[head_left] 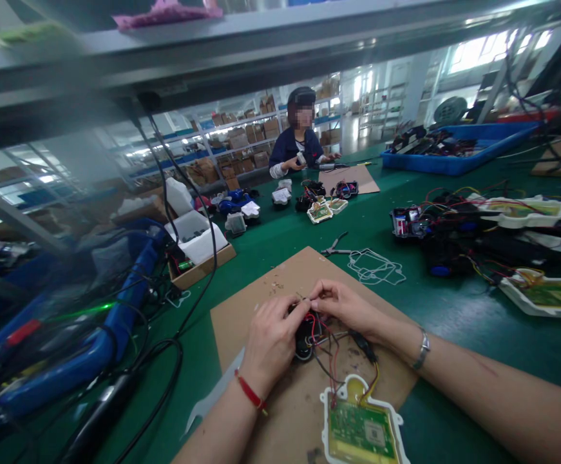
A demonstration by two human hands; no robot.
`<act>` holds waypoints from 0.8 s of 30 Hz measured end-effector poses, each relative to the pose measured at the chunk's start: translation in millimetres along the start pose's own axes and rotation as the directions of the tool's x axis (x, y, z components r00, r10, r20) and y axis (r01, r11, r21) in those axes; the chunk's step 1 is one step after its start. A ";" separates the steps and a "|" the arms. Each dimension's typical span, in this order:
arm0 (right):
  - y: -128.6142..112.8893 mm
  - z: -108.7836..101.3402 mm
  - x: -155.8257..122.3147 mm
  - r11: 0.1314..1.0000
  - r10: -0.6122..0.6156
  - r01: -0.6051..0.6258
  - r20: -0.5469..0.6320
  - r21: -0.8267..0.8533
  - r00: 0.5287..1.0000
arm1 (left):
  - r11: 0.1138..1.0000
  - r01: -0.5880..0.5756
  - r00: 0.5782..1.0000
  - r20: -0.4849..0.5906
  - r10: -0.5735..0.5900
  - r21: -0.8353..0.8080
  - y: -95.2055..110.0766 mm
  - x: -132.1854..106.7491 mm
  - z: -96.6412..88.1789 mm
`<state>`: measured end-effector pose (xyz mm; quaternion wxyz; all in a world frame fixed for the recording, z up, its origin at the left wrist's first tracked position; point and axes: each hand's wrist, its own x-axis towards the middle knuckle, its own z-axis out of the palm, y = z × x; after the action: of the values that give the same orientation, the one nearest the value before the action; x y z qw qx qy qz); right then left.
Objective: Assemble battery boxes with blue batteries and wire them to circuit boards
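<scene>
My left hand (276,332) is closed around the left side of a small black housing (305,336) with red and black wires in it. My right hand (342,305) pinches at the housing's upper edge, its fingertips meeting those of the left; what sits between them is too small to make out. Thin wires and a black connector (364,347) run from the housing to a green circuit board (361,425) in a white frame, lying nearest me. Beneath everything is a brown cardboard sheet (241,309) with small scraps on it.
Pliers (337,245) and a tangle of white cord (375,265) lie beyond the cardboard. Wired assemblies (473,238) crowd the right. A blue bin (130,322), black cables (178,335) and a box (203,264) stand left. A co-worker (299,138) sits across the green table, near a blue tray (454,164).
</scene>
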<state>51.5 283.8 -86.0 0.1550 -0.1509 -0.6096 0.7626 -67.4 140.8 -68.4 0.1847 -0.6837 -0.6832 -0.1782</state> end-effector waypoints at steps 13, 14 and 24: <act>0.8 0.9 -1.9 0.996 -0.025 0.024 -0.017 -0.080 1.000 | 0.996 0.078 0.997 -0.001 -0.078 0.042 -28.4 -34.9 -31.0; 0.5 1.0 -2.2 0.996 -0.025 0.024 -0.015 -0.085 1.000 | 0.995 0.100 0.995 0.002 -0.100 0.018 -28.3 -39.3 -30.6; -3.3 1.3 -3.9 0.994 -0.021 0.021 -0.004 -0.112 1.000 | 0.991 0.122 0.991 0.069 -0.119 -0.049 -3.4 -71.2 -28.4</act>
<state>54.7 281.6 -82.4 0.1557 -0.1548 -0.6526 0.7252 -70.8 64.9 -79.0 0.1327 -0.6514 -0.7240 -0.1841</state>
